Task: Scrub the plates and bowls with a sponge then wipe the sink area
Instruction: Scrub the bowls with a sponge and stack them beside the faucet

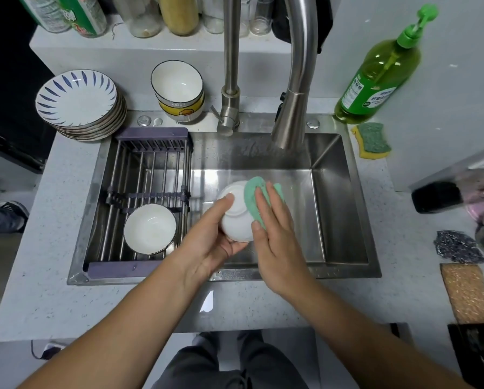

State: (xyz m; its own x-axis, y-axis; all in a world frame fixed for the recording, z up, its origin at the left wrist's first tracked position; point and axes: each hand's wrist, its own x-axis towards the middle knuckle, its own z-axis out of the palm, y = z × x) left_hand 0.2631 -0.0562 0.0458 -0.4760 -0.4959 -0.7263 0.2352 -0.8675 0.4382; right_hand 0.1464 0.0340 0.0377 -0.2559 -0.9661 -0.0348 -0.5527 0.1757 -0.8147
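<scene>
Over the steel sink point(339, 197), my left hand point(207, 240) grips a white bowl point(236, 217) turned bottom-up. My right hand point(274, 234) presses a green sponge cloth point(252, 195) flat against the bowl's outer side. Another white bowl point(150, 228) sits upright in the purple drying rack point(151, 169) on the sink's left half. A stack of blue-patterned plates point(78, 99) stands on the counter at the back left. Two stacked bowls point(179, 91) stand behind the rack, the lower one yellow-banded.
A tall steel faucet point(294, 88) arches over the sink. A green soap bottle point(375, 71) and a yellow-green sponge point(371, 140) lie at the back right. A steel scourer point(456, 247) and a cork mat point(466, 293) lie on the right counter. Jars line the back ledge.
</scene>
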